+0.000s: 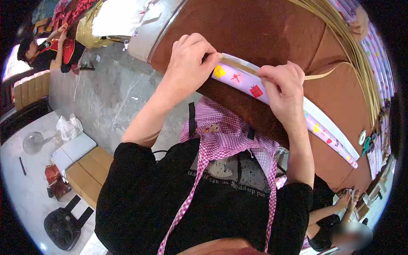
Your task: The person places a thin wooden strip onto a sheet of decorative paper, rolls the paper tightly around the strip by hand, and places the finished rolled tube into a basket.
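Note:
A long folded strip of lilac wrapping paper (245,83), printed with gift boxes, lies along the table edge. A thin tan strip (238,64) runs along its white upper edge. My left hand (191,57) is closed, thumb and fingers pinching the paper's left end with the tan strip. My right hand (284,87) is closed in a pinch farther along, on the paper and tan strip. Beyond this hand the loose tan tail (327,75) curves up to the right, while the paper's far part (329,134) stretches toward the lower right.
The brown-covered table (263,25) bears a bundle of long tan strips (357,63), printed paper (384,63), a white tape roll (362,137) and green scissors (366,145). Another person's hand (360,23) rests at upper right. Other people work at upper left (57,51) and lower right (327,221).

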The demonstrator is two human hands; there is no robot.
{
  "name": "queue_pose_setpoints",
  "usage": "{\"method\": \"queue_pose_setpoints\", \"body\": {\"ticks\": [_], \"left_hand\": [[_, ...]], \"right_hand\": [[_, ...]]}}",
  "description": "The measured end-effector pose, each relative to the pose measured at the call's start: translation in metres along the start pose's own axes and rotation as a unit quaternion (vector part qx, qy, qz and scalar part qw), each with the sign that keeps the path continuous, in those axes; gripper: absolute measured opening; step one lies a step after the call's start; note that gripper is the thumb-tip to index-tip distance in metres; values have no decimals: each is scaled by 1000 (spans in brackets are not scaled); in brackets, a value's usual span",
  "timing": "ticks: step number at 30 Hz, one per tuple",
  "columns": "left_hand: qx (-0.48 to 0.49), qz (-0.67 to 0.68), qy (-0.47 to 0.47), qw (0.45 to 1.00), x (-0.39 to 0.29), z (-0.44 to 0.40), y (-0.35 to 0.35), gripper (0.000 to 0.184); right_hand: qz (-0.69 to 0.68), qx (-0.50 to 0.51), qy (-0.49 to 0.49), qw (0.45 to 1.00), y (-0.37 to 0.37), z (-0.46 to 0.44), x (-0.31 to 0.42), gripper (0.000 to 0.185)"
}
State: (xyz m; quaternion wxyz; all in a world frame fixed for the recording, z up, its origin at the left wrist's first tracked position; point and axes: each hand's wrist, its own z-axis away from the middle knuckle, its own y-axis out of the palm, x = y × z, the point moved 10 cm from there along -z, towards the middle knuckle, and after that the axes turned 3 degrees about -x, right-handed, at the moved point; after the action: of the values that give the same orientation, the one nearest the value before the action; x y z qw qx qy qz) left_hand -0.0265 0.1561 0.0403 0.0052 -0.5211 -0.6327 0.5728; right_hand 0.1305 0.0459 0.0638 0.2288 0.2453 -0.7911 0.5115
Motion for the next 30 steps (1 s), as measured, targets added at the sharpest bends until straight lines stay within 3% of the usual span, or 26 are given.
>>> {"method": "queue_pose_setpoints", "body": {"ticks": [30], "left_hand": [[4, -29, 15, 999, 0, -11, 1, 8]], "right_hand": [[54, 59, 1, 997, 12, 0, 0, 9]]}}
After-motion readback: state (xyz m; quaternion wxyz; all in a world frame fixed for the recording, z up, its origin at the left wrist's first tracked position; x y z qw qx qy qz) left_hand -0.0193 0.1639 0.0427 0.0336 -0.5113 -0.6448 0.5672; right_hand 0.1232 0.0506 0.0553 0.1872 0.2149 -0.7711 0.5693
